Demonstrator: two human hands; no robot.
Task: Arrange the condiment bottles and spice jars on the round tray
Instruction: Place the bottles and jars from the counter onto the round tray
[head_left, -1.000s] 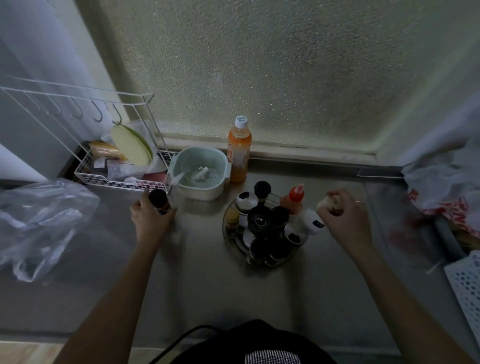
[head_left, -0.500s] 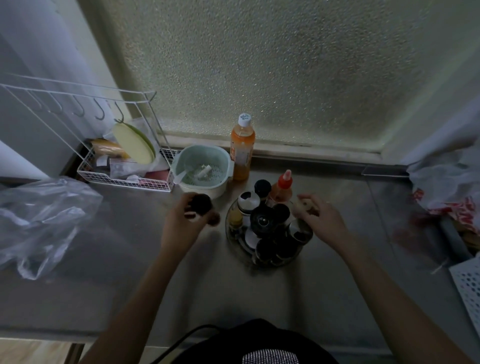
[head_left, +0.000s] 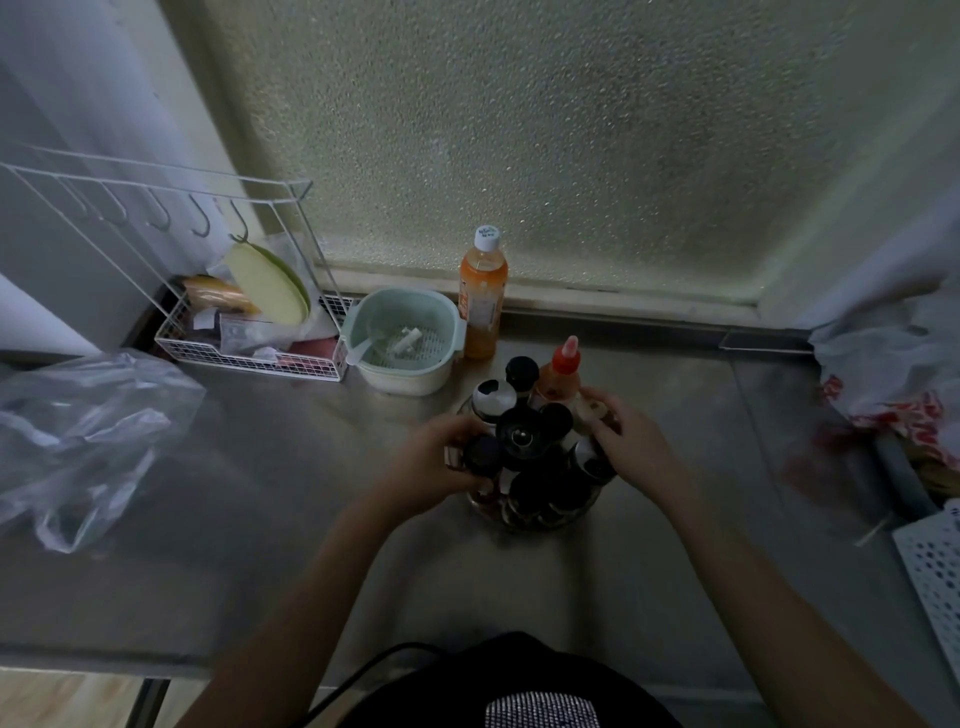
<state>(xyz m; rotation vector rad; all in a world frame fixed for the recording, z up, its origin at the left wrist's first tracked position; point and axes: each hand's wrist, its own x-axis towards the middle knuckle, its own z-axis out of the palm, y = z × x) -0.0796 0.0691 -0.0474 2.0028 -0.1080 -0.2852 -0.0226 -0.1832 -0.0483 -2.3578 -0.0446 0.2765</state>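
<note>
A round tray (head_left: 550, 522) sits mid-counter, crowded with several dark-capped spice jars and bottles. A red-capped sauce bottle (head_left: 561, 374) stands at its back right, a black-and-white capped jar (head_left: 493, 397) at its back left. My left hand (head_left: 441, 462) is shut on a black-capped jar (head_left: 480, 454) at the tray's left edge. My right hand (head_left: 631, 441) grips a small pale-lidded jar (head_left: 592, 410) at the tray's right side; its body is mostly hidden by my fingers.
A tall orange drink bottle (head_left: 483, 296) and a pale green strainer bowl (head_left: 408, 340) stand behind the tray. A white wire rack (head_left: 249, 332) is at back left, a clear plastic bag (head_left: 83, 436) at left, bags (head_left: 893, 374) and a white perforated basket (head_left: 935, 571) at right.
My left hand carried the black-capped jar rightward from the open counter to the tray's left edge. My right hand moved its pale-lidded jar in against the tray's right side.
</note>
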